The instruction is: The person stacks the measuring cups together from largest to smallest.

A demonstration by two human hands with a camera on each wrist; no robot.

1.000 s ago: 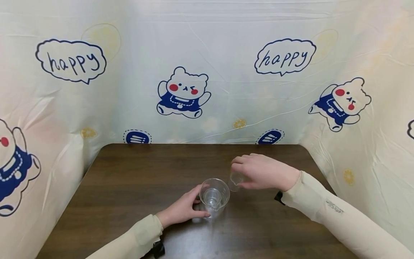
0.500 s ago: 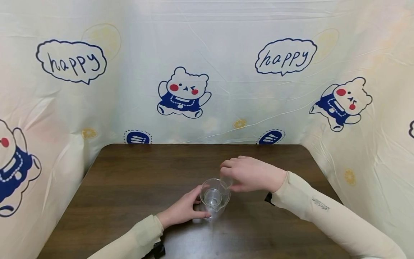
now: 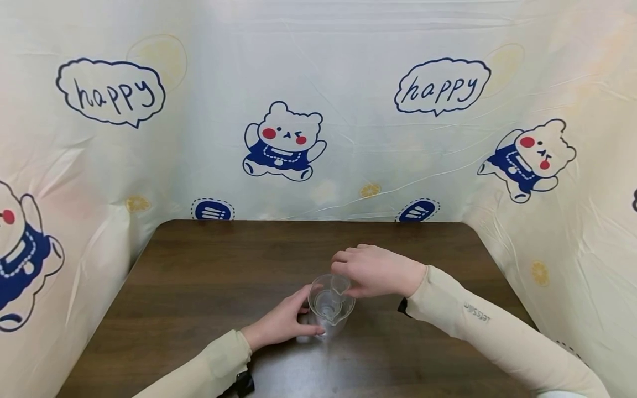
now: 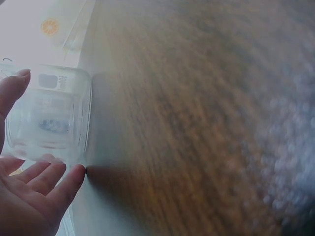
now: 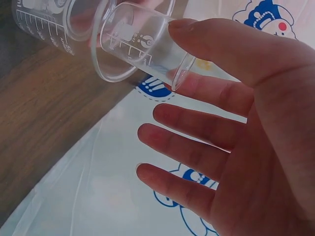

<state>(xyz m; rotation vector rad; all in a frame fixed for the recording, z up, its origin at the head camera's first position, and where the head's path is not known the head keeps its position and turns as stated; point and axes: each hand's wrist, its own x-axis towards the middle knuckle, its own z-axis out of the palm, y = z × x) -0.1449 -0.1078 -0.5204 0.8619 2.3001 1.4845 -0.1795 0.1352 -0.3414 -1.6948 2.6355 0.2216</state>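
Note:
A large glass beaker [image 3: 343,319] stands upright on the table with a smaller glass beaker [image 3: 327,305] nested inside it. My left hand [image 3: 280,326] holds the large beaker from the left, thumb on the near side and fingers around the far side, as the left wrist view also shows. Between thumb and index finger, my right hand [image 3: 376,271] pinches a small marked beaker [image 5: 135,42] near its rim. That small beaker's base is at the mouth of the large beaker [image 5: 49,29]; the other fingers of the right hand are spread apart from it.
The dark wooden table [image 3: 209,276] lies under both hands. A pale printed curtain [image 3: 343,83] with bears and "happy" bubbles surrounds its back and sides.
My right hand has brought the small beaker leftward, from beside the large beaker to over its mouth. The left hand and large beaker have stayed in place.

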